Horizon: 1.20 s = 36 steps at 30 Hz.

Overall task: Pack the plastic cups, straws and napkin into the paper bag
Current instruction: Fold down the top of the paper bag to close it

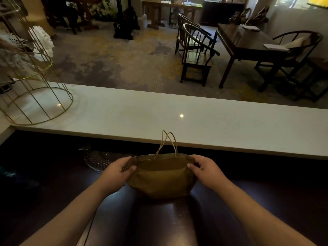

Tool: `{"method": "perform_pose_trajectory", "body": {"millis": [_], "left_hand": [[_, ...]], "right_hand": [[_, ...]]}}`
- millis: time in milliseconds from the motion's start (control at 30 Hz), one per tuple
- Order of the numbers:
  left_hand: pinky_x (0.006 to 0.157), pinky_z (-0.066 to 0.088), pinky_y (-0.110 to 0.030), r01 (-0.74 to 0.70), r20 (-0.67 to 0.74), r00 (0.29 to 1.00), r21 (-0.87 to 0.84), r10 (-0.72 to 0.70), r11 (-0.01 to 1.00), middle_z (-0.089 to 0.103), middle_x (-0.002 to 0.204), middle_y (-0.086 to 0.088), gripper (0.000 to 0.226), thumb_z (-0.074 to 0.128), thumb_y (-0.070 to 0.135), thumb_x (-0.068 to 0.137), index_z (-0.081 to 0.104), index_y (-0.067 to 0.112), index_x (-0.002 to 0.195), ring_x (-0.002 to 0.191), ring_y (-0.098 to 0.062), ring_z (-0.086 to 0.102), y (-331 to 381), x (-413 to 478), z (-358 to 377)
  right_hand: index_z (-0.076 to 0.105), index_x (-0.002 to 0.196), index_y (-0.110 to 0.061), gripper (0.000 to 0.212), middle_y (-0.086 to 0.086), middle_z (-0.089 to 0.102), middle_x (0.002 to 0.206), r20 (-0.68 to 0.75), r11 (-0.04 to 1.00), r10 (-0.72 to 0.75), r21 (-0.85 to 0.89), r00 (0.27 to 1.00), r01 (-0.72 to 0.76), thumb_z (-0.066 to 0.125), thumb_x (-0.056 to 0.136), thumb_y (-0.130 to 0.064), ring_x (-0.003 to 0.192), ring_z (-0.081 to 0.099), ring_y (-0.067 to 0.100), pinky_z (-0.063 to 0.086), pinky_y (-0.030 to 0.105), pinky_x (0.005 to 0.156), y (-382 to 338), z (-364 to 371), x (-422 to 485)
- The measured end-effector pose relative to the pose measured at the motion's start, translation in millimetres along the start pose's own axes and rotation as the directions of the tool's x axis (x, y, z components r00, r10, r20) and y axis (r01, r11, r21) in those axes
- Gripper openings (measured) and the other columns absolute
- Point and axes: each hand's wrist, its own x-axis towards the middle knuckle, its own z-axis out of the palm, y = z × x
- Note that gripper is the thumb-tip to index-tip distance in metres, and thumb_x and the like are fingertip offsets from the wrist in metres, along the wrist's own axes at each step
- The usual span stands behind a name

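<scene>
Two hands, left hand [118,172], right hand [206,170], holding paper bag [159,178] rim

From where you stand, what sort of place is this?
Probably a restaurant or tea house: a long white counter, dark wooden tables with round-backed chairs on patterned carpet, and a paper bag gripped by the left hand and the right hand.

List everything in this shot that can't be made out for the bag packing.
1. Inside of the paper bag: head view; its near wall and the shadow hide any contents.
2. The cups, straws and napkin: none shows in the head view.
3. The textured glass piece left of the bag: dark and partly covered by the left hand; cannot be identified.
4. Far fingers of the left hand and the right hand: hidden behind the bag's rim, which both grip.
</scene>
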Motion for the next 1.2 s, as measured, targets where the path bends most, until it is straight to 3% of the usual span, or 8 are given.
{"method": "perform_pose_trajectory", "body": {"millis": [167,400,600,700,800,967,1067,1200], "left_hand": [[0.081,0.058,-0.039,-0.115,-0.016,0.993,0.151,0.119,0.982,0.073,0.096,0.014,0.019,0.060,0.030,0.097,0.069,0.037,0.112,0.092,-0.002,0.067,4.3,-2.3,-5.9],[0.069,0.054,-0.023,-0.138,-0.024,0.990,0.117,0.142,0.983,0.066,0.106,0.028,0.042,0.060,0.014,0.100,0.064,0.054,0.112,0.088,0.004,0.065,4.7,0.1,-2.4],[0.073,0.060,-0.039,-0.108,-0.023,0.994,0.088,0.110,0.990,0.062,0.099,0.008,0.045,0.064,0.006,0.093,0.074,0.049,0.101,0.086,-0.010,0.065,2.6,0.4,0.5],[0.083,0.053,-0.026,-0.086,0.046,0.996,0.080,0.082,0.993,0.059,0.106,0.015,0.019,0.074,0.047,0.085,0.075,0.049,0.104,0.098,-0.001,0.061,15.3,-3.4,-7.5],[0.093,0.049,-0.027,-0.041,0.136,0.990,0.088,0.028,0.995,0.059,0.113,0.016,0.064,0.044,0.092,0.074,0.076,0.045,0.104,0.106,0.002,0.058,31.3,-4.5,-15.1],[0.092,0.056,-0.034,0.052,0.267,0.951,0.353,-0.154,0.934,0.064,0.114,0.010,0.031,0.066,0.056,0.087,0.068,0.036,0.111,0.100,-0.006,0.063,51.5,9.7,-10.4],[0.096,0.056,-0.030,0.074,0.362,0.898,0.439,-0.251,0.896,0.060,0.138,0.004,0.072,0.076,0.049,0.082,0.047,0.037,0.147,0.113,-0.013,0.063,56.6,10.9,-5.8],[0.104,0.051,-0.033,0.017,0.375,0.891,0.533,-0.255,0.846,0.055,0.145,0.008,0.100,0.078,0.072,0.064,0.043,0.038,0.151,0.123,-0.014,0.058,53.0,10.6,0.1]], "right_hand": [[0.057,0.127,-0.049,0.031,-0.024,0.071,0.102,0.007,0.953,-0.123,-0.279,0.992,0.120,0.057,0.103,-0.028,0.095,0.067,-0.003,0.057,0.024,0.080,-4.2,-1.7,-0.7],[0.052,0.137,-0.043,0.040,-0.013,0.062,0.103,0.066,0.771,-0.343,-0.550,0.937,0.321,0.052,0.102,-0.023,0.088,0.066,0.013,0.055,0.032,0.075,6.9,-3.0,3.7],[0.060,0.134,-0.040,0.047,0.000,0.051,0.087,0.177,0.549,-0.467,-0.710,0.866,0.441,0.048,0.091,-0.024,0.057,0.054,0.020,0.047,0.032,0.042,21.9,-1.8,2.3],[0.060,0.134,-0.038,0.047,0.001,0.051,0.088,0.202,0.519,-0.485,-0.717,0.851,0.466,0.060,0.090,-0.022,0.059,0.053,0.018,0.046,0.029,0.042,18.6,-2.2,3.4],[0.062,0.132,-0.036,0.053,0.003,0.052,0.087,0.224,0.494,-0.511,-0.714,0.830,0.497,0.074,0.082,-0.019,0.060,0.053,0.018,0.043,0.029,0.042,15.9,-3.3,2.8],[0.067,0.130,-0.030,0.063,0.005,0.055,0.088,0.297,0.370,-0.561,-0.745,0.773,0.555,0.084,0.072,-0.013,0.065,0.055,0.021,0.042,0.030,0.046,14.7,-3.9,4.7],[0.067,0.131,-0.031,0.065,0.005,0.058,0.091,0.315,0.340,-0.559,-0.757,0.767,0.558,0.084,0.071,-0.013,0.069,0.056,0.021,0.046,0.032,0.049,14.6,-5.1,5.2],[0.064,0.133,-0.033,0.062,0.004,0.058,0.094,0.307,0.335,-0.549,-0.771,0.777,0.541,0.077,0.075,-0.016,0.070,0.057,0.021,0.047,0.032,0.050,15.9,-6.6,3.5]]}}
